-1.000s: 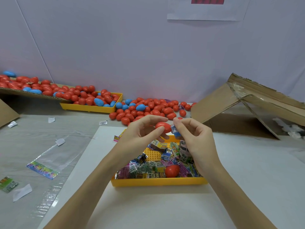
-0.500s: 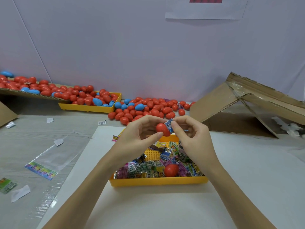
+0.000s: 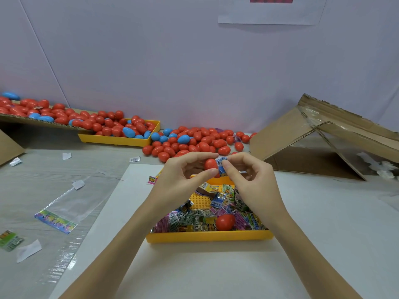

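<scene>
A red egg [image 3: 210,164] is pinched by the left hand [image 3: 181,180] above the far edge of the near yellow tray [image 3: 207,237]. A blue wrapped packet [image 3: 221,167] is pinched by the right hand [image 3: 252,180], touching the egg's right side. More packets and another red egg [image 3: 225,221] are seen in the tray on the desk [image 3: 194,275].

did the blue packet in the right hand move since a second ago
Yes. Judged against the yellow tray, the blue packet in the right hand has gone left and slightly up, close against the red egg held by the left hand.
</scene>
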### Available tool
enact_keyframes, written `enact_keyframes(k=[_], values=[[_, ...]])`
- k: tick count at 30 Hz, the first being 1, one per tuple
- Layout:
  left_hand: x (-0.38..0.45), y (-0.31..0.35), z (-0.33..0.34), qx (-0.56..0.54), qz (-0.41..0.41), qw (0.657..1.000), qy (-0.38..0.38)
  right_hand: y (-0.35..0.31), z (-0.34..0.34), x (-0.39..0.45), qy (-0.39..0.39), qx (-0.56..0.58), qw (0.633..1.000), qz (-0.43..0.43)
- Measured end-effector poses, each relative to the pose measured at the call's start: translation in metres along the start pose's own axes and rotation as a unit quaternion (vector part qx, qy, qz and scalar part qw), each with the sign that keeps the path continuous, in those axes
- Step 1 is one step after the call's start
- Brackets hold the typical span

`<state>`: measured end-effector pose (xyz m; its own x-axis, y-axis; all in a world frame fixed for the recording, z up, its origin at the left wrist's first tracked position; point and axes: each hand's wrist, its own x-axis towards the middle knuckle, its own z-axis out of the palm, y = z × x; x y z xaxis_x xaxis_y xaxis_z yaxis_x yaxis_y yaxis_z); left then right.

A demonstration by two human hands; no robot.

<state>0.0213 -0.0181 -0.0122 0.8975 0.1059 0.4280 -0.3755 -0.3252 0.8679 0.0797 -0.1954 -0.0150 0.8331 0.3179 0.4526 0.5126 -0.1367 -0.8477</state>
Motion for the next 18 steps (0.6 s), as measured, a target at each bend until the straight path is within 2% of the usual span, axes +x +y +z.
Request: enact_keyframes(k=[7,11,18], values=[[-0.0003,-0.0003,-0.0012,0.028,0.028,0.999,0.016,-0.0032,0.0012,-0.0013,-0.027,0.085,0.996,0.026],[-0.0001,0.0019,-0.0047,-0.040,0.008,0.999,0.018,-0.0048,0.0017,-0.0017,-0.060,0.097,0.993,0.012],[-0.0022,0.0011,-0.0020,-0.069,0.039,0.997,0.012,-0.0029,0.0063,-0.0059,-0.011,0.115,0.992,-0.054]])
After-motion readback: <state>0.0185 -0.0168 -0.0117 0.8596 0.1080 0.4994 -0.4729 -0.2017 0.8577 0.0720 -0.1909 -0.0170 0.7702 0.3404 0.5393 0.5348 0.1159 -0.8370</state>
